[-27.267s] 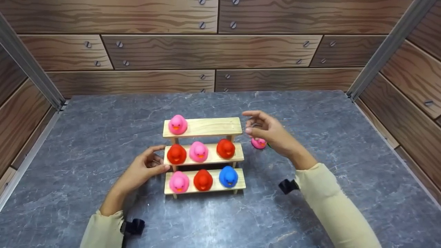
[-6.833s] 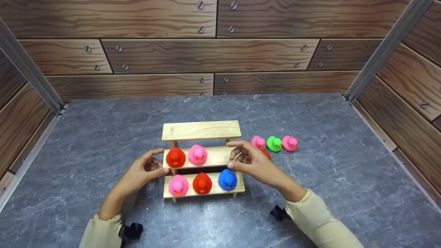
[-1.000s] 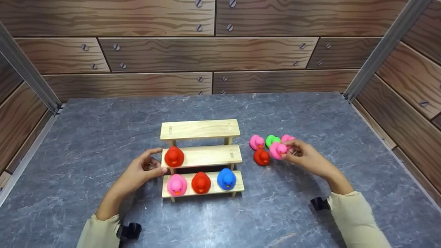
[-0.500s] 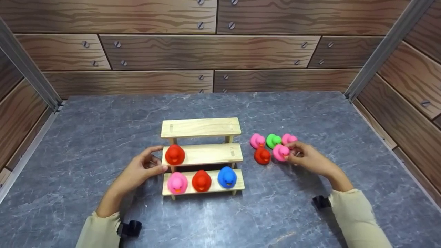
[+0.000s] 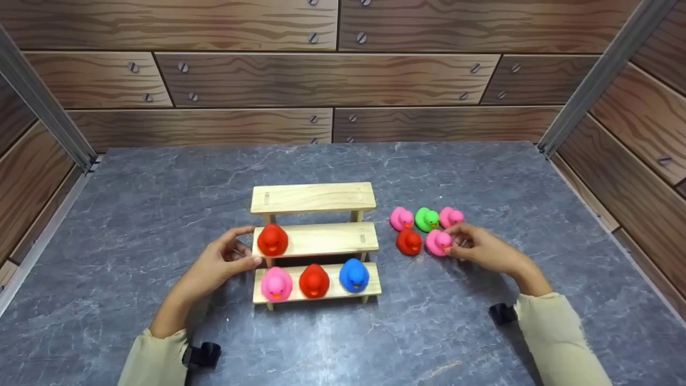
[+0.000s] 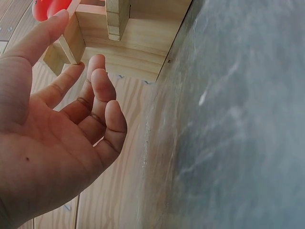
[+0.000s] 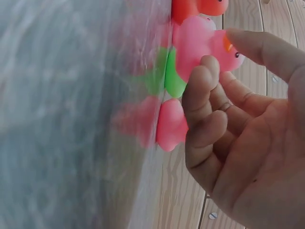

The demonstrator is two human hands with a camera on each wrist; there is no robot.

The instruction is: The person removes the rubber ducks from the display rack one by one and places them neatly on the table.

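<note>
A three-tier wooden display stand (image 5: 313, 198) stands on the grey marbled tabletop. My left hand (image 5: 221, 260) grips the left end of its middle tier between thumb and index finger; the other fingers curl free in the left wrist view. A red rubber duck (image 5: 273, 240) sits on that tier's left end. The bottom tier bears a pink duck (image 5: 276, 284), a red duck (image 5: 314, 281) and a blue duck (image 5: 354, 275). Right of the stand, my right hand (image 5: 485, 249) pinches a pink rubber duck (image 5: 439, 243) by its head, down at the tabletop.
Beside the held duck is a red duck (image 5: 409, 242). Behind these two are a pink duck (image 5: 401, 219), a green duck (image 5: 427, 219) and another pink duck (image 5: 451, 216) in a row. Wood-patterned walls (image 5: 332, 80) enclose the back and sides.
Earlier, the top tier's pink duck, then the middle tier's red and pink ducks left the stand for the group at right. Lately my right hand has lowered the pink duck beside the red one.
</note>
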